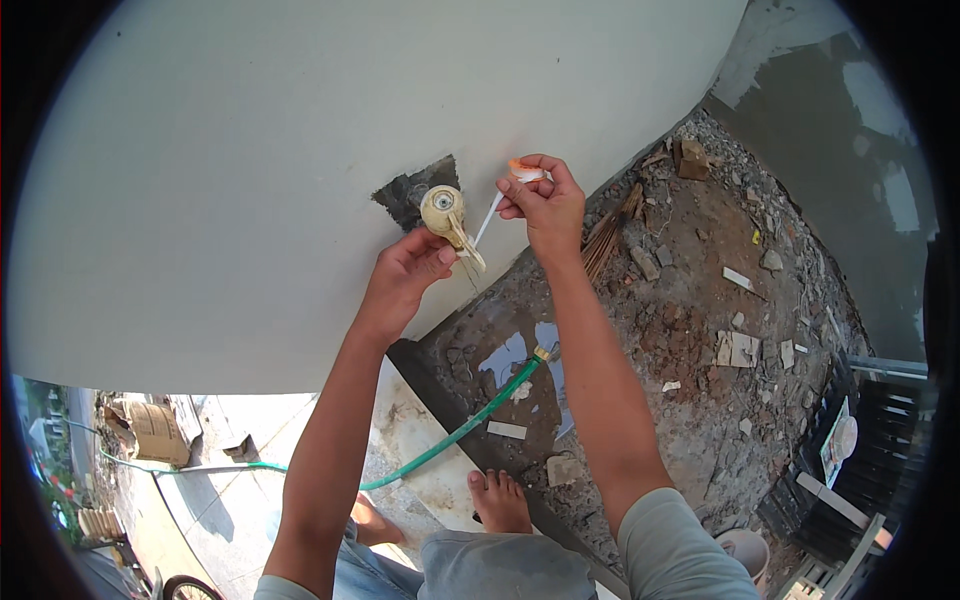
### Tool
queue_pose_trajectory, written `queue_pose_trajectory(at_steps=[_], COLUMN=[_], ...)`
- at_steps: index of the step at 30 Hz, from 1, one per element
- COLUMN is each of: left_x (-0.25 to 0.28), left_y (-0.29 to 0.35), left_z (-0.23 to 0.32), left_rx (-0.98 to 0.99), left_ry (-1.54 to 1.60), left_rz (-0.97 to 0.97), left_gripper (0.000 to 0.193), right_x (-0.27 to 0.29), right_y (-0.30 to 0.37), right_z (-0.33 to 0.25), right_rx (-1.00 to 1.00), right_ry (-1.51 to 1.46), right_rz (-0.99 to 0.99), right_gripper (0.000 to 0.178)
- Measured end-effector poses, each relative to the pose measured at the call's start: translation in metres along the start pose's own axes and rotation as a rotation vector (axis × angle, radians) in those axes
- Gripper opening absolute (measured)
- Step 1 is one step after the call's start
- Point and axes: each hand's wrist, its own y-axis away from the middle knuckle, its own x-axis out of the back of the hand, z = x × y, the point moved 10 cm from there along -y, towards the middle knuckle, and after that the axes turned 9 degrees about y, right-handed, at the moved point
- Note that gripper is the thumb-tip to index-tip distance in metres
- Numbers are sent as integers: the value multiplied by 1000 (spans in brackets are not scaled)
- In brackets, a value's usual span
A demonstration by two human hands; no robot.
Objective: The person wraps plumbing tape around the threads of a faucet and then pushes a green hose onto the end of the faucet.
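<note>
The left hand (405, 275) pinches a cream tap (445, 212) between thumb and fingers, the tap hanging in front of the pale wall (250, 200), over the right part of a dark bare patch (398, 198); whether it touches the wall I cannot tell. The right hand (552, 205) grips a tape roll (528, 171) with an orange part, and a white tape strip (488, 220) slants from it down to the tap's lower end. Below, a green hose (465, 428) crosses the corner of the tiled floor (230, 515) and passes over its edge onto the rubble ground (690, 340), its brass fitting (542, 353) lying just beside the right forearm, near a puddle (503, 353). A bare foot (505, 503) stands by that floor edge. Along the wall edge of the rubble lies a bundle of thin sticks (606, 240), partly hidden by the right arm; broken bricks and tile pieces (739, 349) litter the rest. A cardboard box (150, 432) sits at the far left, a bicycle wheel (188, 589) nearer, and a pale bucket (745, 550) at the lower right.
</note>
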Motion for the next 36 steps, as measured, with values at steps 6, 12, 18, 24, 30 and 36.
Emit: queue_pose_trajectory(at_steps=[6,12,18,24,30,36], left_x=[10,6,14,-2,16,4], left_y=[6,13,28,53,46,47], left_z=[4,22,35,41,32,44], left_rx=[-60,-179,-361,-525,-423,-475], left_ry=[-109,-327,-543,-763,-330,-844], left_rz=[77,140,239,272,203,209], left_gripper=[30,23,21,29,47,38], right_x=[-35,-67,-82,-94,-104,-108], right_y=[31,64,87,104,108,117], right_z=[30,37,45,75,70,66], right_rx=[7,81,-25,-526,-625,-646], right_ry=[-253,-362,-392,-715,-967,-1111], right_rz=[240,378,376,8,-415,-577], right_gripper=[33,38,39,30,23,31])
